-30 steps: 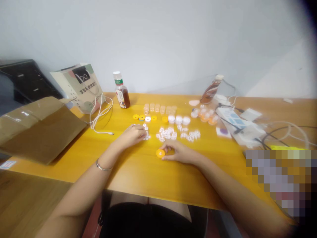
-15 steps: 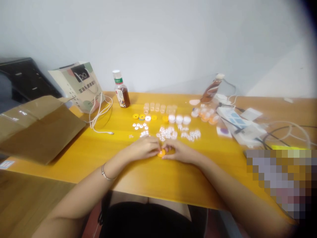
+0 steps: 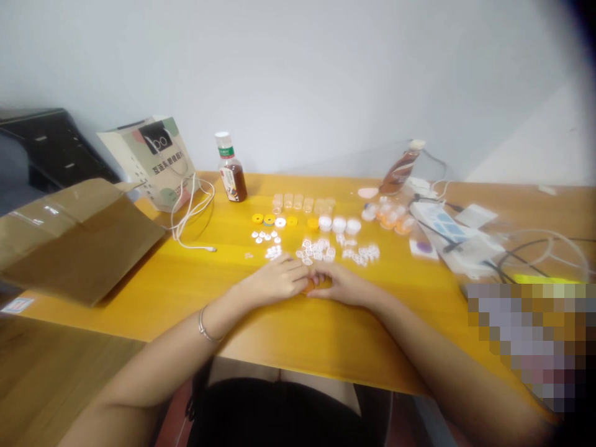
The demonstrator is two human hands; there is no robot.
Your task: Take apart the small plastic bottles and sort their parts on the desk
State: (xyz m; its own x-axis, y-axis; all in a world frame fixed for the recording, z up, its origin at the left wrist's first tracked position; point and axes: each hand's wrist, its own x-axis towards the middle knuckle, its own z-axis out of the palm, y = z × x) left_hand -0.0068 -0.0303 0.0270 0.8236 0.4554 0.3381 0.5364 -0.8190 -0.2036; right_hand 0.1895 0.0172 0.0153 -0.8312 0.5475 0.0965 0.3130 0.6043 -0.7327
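The grip of my right hand (image 3: pixel 341 285) pinches the orange cap (image 3: pixel 308 287) from the right, nearer me than the white pieces (image 3: pixel 316 249); my left hand (image 3: pixel 279 280) covers its left, how closed I cannot tell.

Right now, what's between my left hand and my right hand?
In the head view, an orange piece, partly hidden, sits between your left hand and right hand.

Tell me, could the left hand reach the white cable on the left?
Likely yes: mostly bare table lies between the left hand and the cable. That hand is at the orange disc, though, so might have to leave it first.
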